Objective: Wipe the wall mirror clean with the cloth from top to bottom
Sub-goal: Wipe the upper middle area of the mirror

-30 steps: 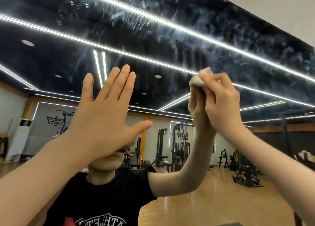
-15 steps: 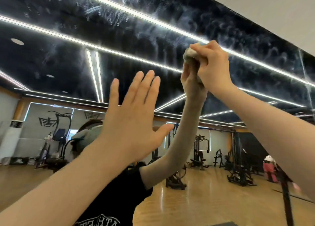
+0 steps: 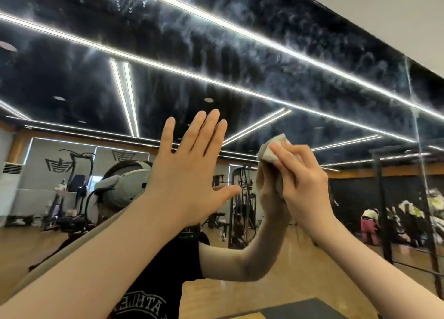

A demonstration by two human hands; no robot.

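Mirror [image 3: 240,61] streaked across upper frame. Cloth [image 3: 272,148] pinched in right hand [image 3: 305,186] at centre-right; left hand [image 3: 189,174] spread flat. Risks smearing, fresh palm prints.

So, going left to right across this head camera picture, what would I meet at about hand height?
White air conditioner reflected in the mirror → reflected grey headset → left hand, flat and open → cloth → right hand gripping the cloth → reflected figure in pink trousers.
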